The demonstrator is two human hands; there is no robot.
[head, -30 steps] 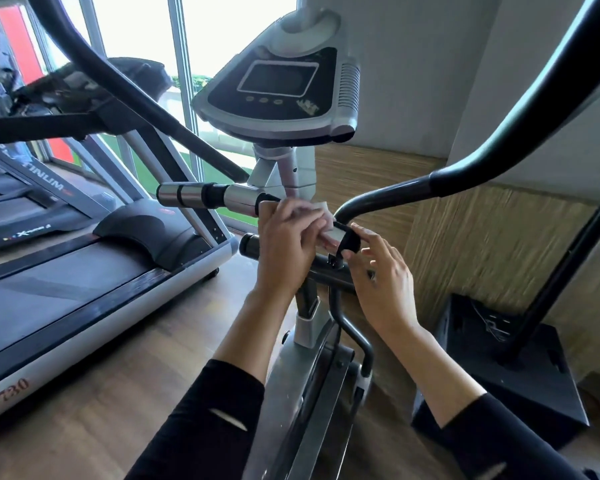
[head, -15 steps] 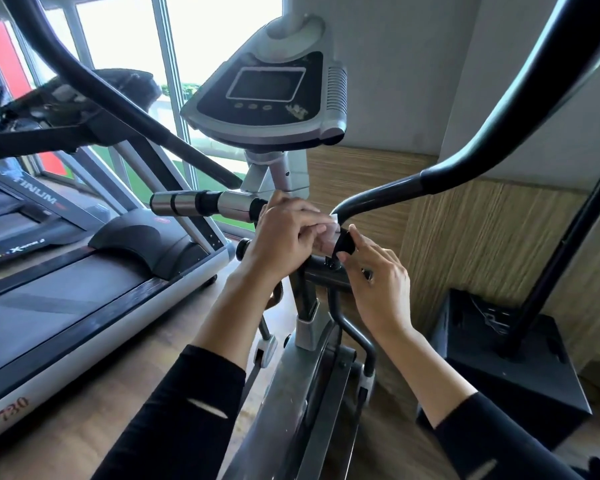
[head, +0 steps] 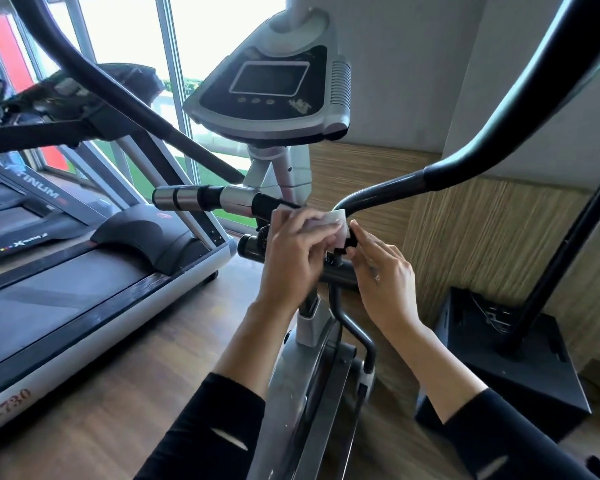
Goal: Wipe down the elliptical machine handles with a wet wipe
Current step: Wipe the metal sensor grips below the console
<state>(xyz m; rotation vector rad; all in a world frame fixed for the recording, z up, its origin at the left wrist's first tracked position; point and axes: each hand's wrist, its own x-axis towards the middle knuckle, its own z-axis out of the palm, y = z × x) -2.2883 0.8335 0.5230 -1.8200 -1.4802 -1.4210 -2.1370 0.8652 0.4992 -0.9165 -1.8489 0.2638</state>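
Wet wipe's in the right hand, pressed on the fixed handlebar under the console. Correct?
No: the head view shows the wet wipe held by the left hand, not the right, pressed on the fixed handlebar under the console. The right hand pinches the black knob beside it.

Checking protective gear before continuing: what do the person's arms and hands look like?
The long black left sleeve and long black right sleeve each show a small pale slit and end mid-forearm. The left hand and right hand are ungloved.
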